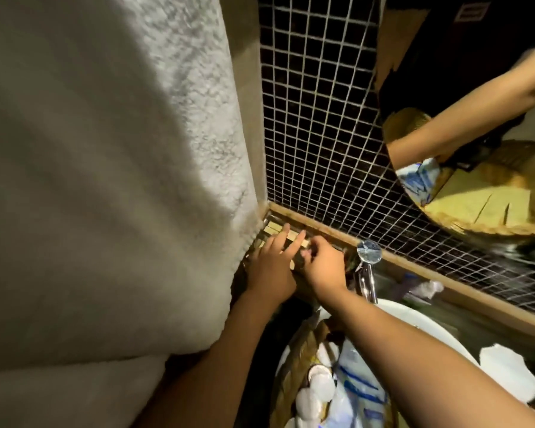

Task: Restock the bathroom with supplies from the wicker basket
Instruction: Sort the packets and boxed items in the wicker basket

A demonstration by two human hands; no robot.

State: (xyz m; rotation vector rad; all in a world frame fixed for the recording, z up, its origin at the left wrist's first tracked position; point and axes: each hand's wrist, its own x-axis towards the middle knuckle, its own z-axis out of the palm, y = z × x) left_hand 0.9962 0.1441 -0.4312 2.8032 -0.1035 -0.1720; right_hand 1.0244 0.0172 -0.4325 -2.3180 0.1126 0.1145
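The wicker basket (294, 366) sits at the bottom of the view, resting on the white sink (414, 319). It holds white rolls (317, 387) and a plastic pack with blue print (355, 387). Both hands reach into the counter corner, over a small tray (267, 225) of pale packets (278, 231). My left hand (269, 267) lies flat with its fingers spread on the packets. My right hand (322, 267) is beside it, its fingers curled around a small dark object (303, 254) that they mostly hide.
A thick white towel (105, 180) hangs along the whole left side, right up against the tray. A chrome tap (368, 261) stands just right of my right hand. Behind are the black mosaic wall (315, 118) and a round mirror (476, 149).
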